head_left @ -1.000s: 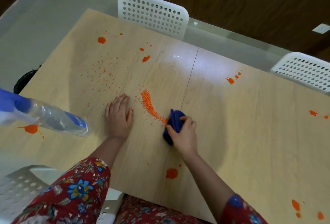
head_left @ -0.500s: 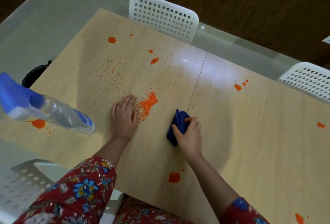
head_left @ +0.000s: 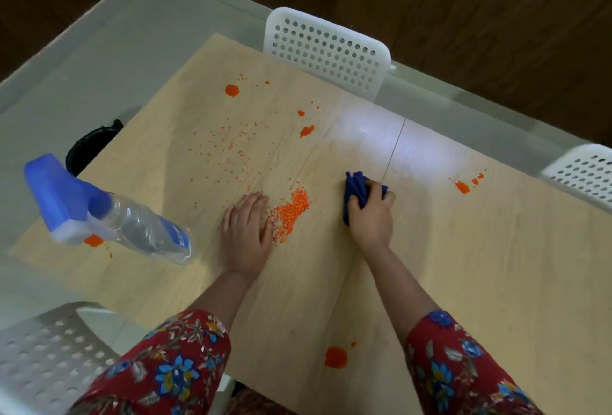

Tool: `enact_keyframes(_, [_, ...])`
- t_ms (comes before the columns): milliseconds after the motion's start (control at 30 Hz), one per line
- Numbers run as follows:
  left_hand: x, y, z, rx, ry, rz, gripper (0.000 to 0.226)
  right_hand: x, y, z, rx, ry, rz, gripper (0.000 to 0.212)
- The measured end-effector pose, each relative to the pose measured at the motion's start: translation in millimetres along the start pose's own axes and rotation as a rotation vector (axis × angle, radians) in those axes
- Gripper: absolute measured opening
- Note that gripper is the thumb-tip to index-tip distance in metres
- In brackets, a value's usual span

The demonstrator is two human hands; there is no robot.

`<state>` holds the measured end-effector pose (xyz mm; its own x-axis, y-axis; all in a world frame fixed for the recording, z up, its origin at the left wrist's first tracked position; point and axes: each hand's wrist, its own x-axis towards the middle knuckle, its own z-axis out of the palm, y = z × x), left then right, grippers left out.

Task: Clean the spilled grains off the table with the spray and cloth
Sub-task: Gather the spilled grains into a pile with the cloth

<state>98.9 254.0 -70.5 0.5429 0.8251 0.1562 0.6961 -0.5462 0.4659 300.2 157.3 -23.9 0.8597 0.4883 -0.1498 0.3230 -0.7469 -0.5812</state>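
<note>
A heap of orange grains (head_left: 291,212) lies on the light wooden table (head_left: 463,265), right beside my left hand (head_left: 246,232), which rests flat with straight fingers. My right hand (head_left: 371,219) grips a dark blue cloth (head_left: 356,191) a little to the right of the heap, apart from it. Loose grains (head_left: 231,149) are scattered further back on the left. A clear spray bottle (head_left: 132,226) with a blue head stands at the left of the table, untouched.
Small orange blobs dot the table: one at the back (head_left: 232,90), one near the front edge (head_left: 336,356), one on the right (head_left: 462,186). White perforated chairs stand behind (head_left: 326,50), at far right (head_left: 583,173) and near left (head_left: 43,355). A black object (head_left: 89,146) lies beyond the left edge.
The line of grains was swept left by the cloth into a heap against my left hand. My right hand with the cloth then drew back to the right.
</note>
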Motion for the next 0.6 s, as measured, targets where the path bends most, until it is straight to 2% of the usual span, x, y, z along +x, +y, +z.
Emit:
enact_keyframes(167, [0.0,1.1,-2.2,0.018,-0.005,-0.004,0.049,-9.8,-45.5,38.3,-0.058,-0.083,-0.193,0.042])
enact_keyframes(267, [-0.7,0.9,-2.6,0.015,-0.01,-0.002,0.049,-6.1,-52.3,38.8,0.008,-0.157,-0.265,0.04])
enact_keyframes(400, [-0.3,0.9,-2.8,0.019,-0.003,0.015,0.049,31.3,-40.6,22.7,0.058,-0.046,-0.201,0.04])
enact_keyframes(467, [-0.2,0.3,-2.2,0.027,-0.006,0.021,0.049,47.3,-43.3,21.1,0.013,-0.114,-0.211,0.042])
enact_keyframes(533, [-1.0,0.3,-2.1,0.037,-0.003,0.026,0.049,52.2,-52.0,24.1,-0.073,-0.232,-0.343,0.043])
enact_keyframes(600, [-0.8,0.1,-2.1,0.037,0.005,0.021,0.049,47.3,-62.6,27.7,-0.123,-0.423,-0.478,0.042])
